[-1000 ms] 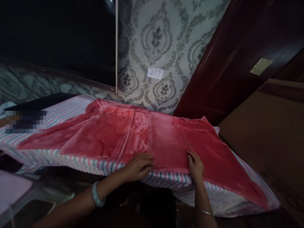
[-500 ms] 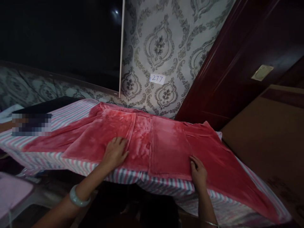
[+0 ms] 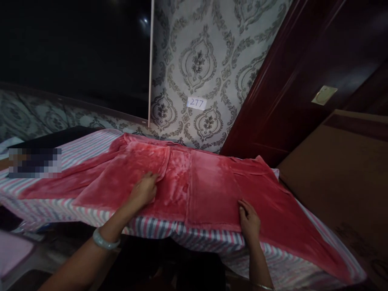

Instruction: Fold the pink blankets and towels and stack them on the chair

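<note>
A pink-red plush garment (image 3: 209,190) lies spread flat on a surface covered by a pink, white and grey striped cloth (image 3: 194,236). My left hand (image 3: 143,190) lies on the garment's left panel beside its fold edge, fingers slightly curled on the fabric. My right hand (image 3: 250,220) presses flat on the garment's near hem, right of the middle panel, fingers stretched out. A pale green bangle (image 3: 104,241) is on my left wrist and a thin metal one on my right.
Patterned wallpaper with a small paper label "277" (image 3: 196,103) is behind. A dark red wooden door (image 3: 303,81) stands at the right, with a brown cardboard box (image 3: 342,173) beside the covered surface. A dark window (image 3: 75,52) fills the upper left.
My left hand moved from the near hem at the middle up and left onto the left panel. My right hand stayed at the hem.
</note>
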`<state>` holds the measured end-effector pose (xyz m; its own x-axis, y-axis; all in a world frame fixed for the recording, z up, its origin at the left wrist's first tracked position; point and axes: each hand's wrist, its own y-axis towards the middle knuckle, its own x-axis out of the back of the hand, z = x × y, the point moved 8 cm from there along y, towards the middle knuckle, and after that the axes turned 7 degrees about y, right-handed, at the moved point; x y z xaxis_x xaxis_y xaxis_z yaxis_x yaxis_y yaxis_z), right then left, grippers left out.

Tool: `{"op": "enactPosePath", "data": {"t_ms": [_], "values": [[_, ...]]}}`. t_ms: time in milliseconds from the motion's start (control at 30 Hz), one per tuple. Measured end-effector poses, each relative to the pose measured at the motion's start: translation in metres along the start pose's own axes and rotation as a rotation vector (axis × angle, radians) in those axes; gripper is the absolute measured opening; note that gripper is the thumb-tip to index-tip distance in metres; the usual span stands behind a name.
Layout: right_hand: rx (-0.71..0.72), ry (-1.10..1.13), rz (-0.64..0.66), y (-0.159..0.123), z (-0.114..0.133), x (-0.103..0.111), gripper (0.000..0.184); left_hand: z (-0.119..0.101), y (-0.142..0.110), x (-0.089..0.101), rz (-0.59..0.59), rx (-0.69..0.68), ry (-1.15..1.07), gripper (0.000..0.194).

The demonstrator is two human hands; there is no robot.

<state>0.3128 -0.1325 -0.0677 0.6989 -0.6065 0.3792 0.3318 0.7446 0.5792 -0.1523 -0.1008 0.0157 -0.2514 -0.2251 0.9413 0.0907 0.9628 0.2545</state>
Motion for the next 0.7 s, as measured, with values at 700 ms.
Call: {"op": "enactPosePath", "data": {"t_ms": [700], "values": [[-0.017,-0.027,0.038,0.000,-0.010,0.001,0.053,0.071,0.041,-0.021,0.078,-0.057,0.214,0.057]]}}
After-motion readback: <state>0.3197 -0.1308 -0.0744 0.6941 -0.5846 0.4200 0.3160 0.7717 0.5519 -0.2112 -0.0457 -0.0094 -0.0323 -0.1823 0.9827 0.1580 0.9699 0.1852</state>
